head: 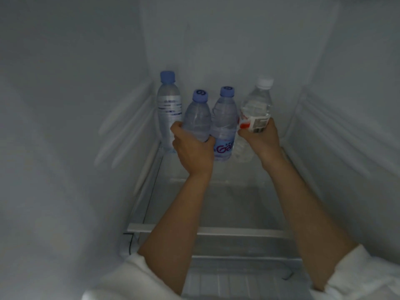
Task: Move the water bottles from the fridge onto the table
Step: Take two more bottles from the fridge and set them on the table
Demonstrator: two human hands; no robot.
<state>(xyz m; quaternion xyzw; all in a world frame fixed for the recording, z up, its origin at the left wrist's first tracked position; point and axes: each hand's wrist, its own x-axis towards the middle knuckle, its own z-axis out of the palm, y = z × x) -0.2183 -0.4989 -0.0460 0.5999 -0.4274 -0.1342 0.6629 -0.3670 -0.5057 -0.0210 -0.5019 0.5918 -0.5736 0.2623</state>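
Both hands deep in the fridge, each wrapped round a bottle, with two more left on the shelf

The left hand (191,146) curls round the belly of a blue-capped bottle (198,114), and the right hand (260,137) grips the white-capped bottle (255,107) at its red label; both bottles lean forward, caps toward the back wall, and look lifted off the glass shelf (216,191), though their bases are hidden. Between the hands stands a third bottle (224,124), upright, just beside both fists; a fourth, the tall bottle (168,109), stands at the left wall behind the left hand. The way out is straight back along the forearms; the middle bottle looks the one most likely to be knocked, and the shelf's front rail (216,230) lies below the path
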